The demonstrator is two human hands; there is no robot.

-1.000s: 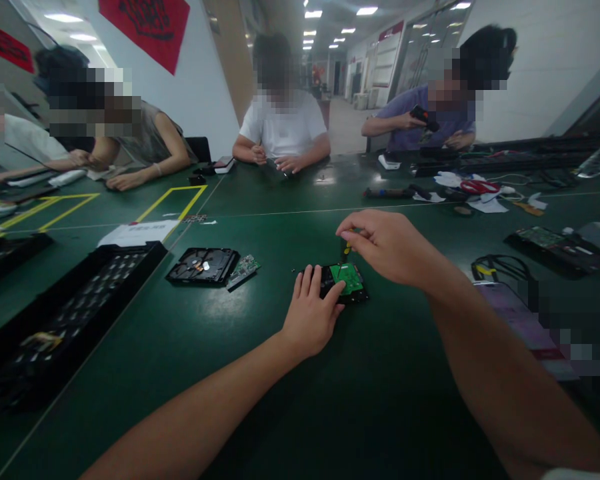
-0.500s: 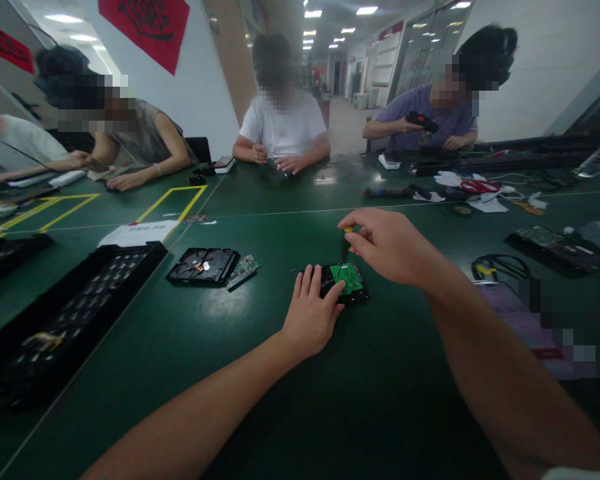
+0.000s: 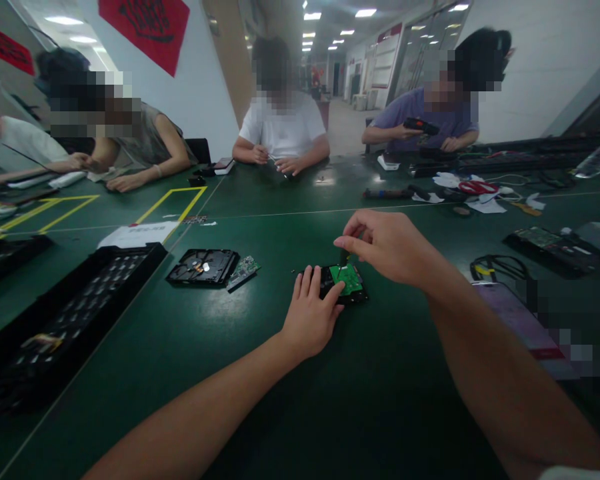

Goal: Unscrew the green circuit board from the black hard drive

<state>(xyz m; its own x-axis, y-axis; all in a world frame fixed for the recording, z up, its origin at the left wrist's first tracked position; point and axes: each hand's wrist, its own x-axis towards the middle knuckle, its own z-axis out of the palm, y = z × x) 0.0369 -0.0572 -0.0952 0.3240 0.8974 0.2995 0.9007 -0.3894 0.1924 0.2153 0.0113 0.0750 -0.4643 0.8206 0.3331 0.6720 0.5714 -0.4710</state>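
Note:
A hard drive (image 3: 360, 296) with a green circuit board (image 3: 351, 279) facing up lies on the table in front of me. My left hand (image 3: 310, 313) rests across its left part, fingers stretched out flat and thumb on the board's near side. My right hand (image 3: 380, 243) is closed around a small screwdriver (image 3: 345, 256), its dark handle partly hidden by my fingers. The shaft points down at the board; whether the tip sits in a screw is too small to tell. Left of my hands lie another hard drive (image 3: 203, 267) and a loose circuit board (image 3: 243, 272).
A long black tray (image 3: 80, 313) and a white paper sheet (image 3: 137, 233) lie at left. To the right are a phone (image 3: 515, 313), black cables (image 3: 503, 267) and another drive (image 3: 550, 250). Several people sit across the green table (image 3: 260, 413).
My right hand has shifted slightly left, and the screwdriver now leans down over the green board. My left hand keeps its place on the hard drive.

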